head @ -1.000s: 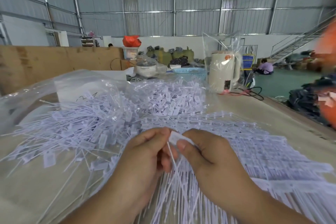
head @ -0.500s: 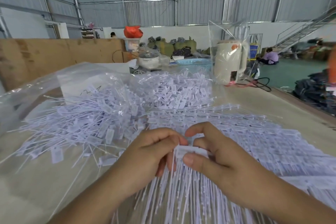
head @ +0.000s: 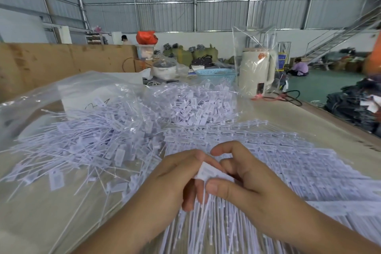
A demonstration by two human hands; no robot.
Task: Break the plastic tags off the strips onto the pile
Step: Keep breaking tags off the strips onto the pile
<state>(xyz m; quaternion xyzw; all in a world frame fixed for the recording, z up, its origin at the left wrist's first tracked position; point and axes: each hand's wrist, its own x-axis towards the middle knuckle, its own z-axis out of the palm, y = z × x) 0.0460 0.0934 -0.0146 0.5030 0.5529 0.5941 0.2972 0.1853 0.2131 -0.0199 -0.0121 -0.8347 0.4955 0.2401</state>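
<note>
A strip of white plastic tags [head: 208, 172] is pinched between both hands low in the middle of the view. My left hand [head: 175, 179] grips it from the left and my right hand [head: 245, 181] from the right, thumb under the tag heads. The tags' thin tails hang down below my fingers. A loose pile of broken-off tags [head: 86, 146] spreads on clear plastic to the left. Stacked unbroken strips [head: 288, 159] lie to the right and behind my hands.
A clear plastic bag [head: 61, 93] lies behind the pile, with more tags [head: 202, 105] heaped at the back. A cream kettle [head: 255, 72], a blue basket [head: 216, 74] and a pot [head: 165, 68] stand at the far table edge. The table's right edge [head: 340, 128] drops to the floor.
Both hands stay on the same strip. The white tag heads have tilted up between my fingers and my right index finger has lifted off them.
</note>
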